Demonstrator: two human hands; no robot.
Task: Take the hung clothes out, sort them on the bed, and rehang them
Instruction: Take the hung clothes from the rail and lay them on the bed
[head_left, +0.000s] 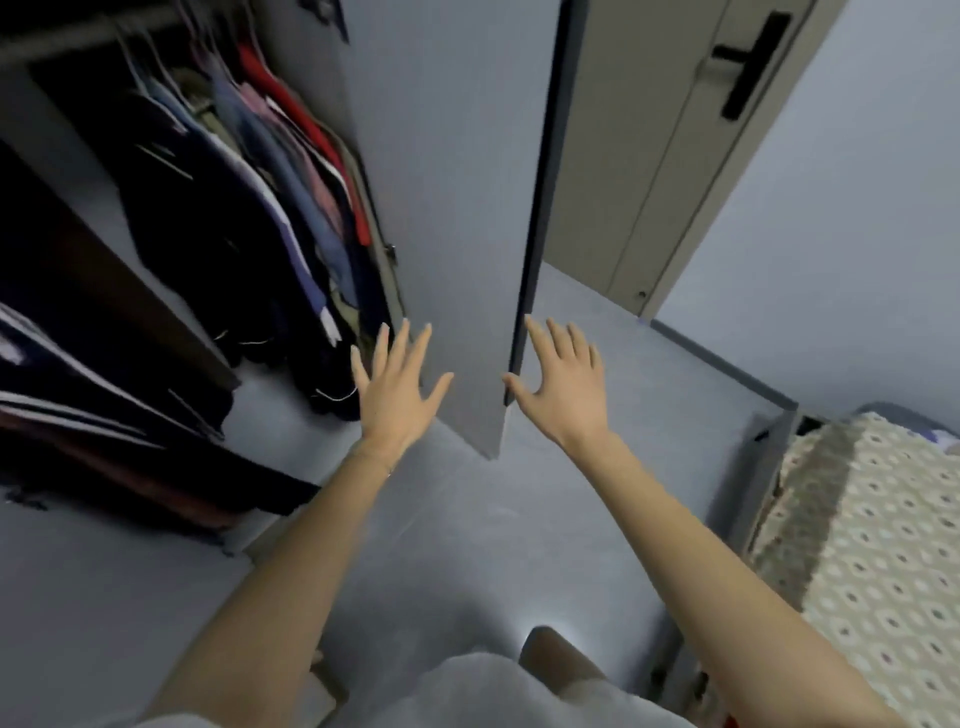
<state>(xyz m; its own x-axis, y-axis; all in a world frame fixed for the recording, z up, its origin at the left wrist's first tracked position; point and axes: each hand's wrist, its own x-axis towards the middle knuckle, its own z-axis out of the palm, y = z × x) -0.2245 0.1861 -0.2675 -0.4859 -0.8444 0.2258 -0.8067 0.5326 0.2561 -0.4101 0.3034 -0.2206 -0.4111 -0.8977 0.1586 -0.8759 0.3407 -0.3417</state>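
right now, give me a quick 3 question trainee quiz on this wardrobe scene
1. True or false: the left hand is gripping a hanger.
2. Where are the hung clothes: A) on the bed, B) inside the open wardrobe, C) on the floor?
3. Which hand is nearer the dark edge of the wardrobe door?

Key:
1. False; both hands are open and empty, fingers spread.
2. B
3. The right hand.

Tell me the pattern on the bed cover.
Cream bed cover with small repeated dots; head view.
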